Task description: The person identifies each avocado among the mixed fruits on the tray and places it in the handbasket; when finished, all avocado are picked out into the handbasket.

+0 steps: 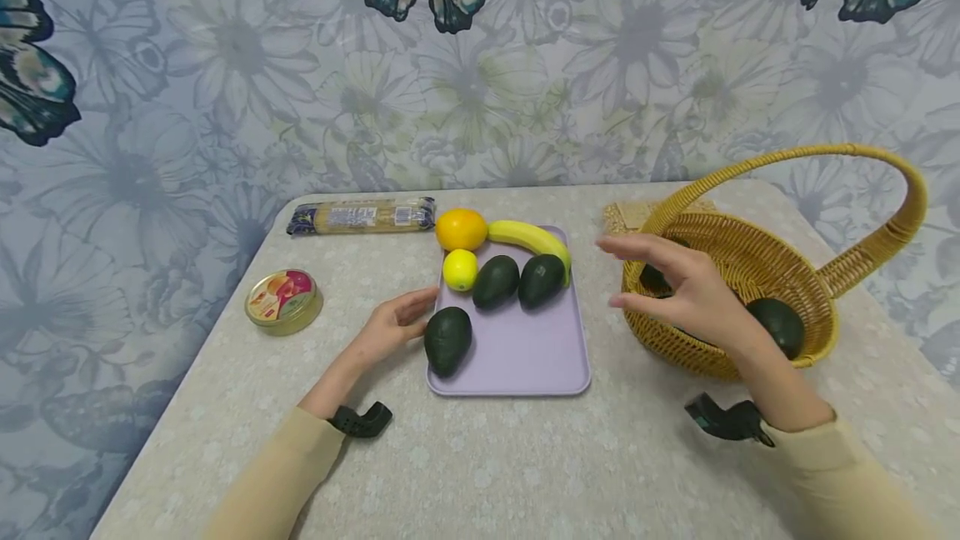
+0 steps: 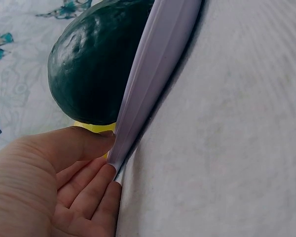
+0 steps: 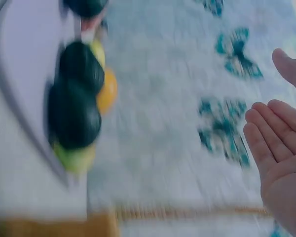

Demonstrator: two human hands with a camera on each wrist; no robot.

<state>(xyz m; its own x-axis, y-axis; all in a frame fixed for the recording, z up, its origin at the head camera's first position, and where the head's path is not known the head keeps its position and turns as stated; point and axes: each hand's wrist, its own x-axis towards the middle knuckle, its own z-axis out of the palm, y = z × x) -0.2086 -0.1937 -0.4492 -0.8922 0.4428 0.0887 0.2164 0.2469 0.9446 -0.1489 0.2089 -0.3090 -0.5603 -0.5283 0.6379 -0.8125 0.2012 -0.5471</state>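
Note:
My left hand [image 1: 390, 326] rests at the left edge of a lilac tray [image 1: 525, 357]. In the left wrist view its thumb and fingertips touch the tray's rim, beside a dark green avocado [image 2: 96, 69]. Two more avocados [image 1: 496, 282] lie on the tray with a yellow lemon [image 1: 460, 270], an orange [image 1: 461, 230] and a banana [image 1: 528, 236] along its far end. My right hand [image 1: 693, 290] is raised at the near left side of a wicker basket [image 1: 727, 232], thumb and fingers apart, holding nothing. Inside the basket lies an avocado [image 1: 776, 326]; other dark fruit is partly hidden by the hand.
A round tin [image 1: 283, 302] stands on the left of the table. A pack of pasta [image 1: 363, 216] lies at the back left, near the wall. The basket's tall handle [image 1: 847, 150] arches over the right side. A woven tan item [image 1: 626, 215] sits behind the basket.

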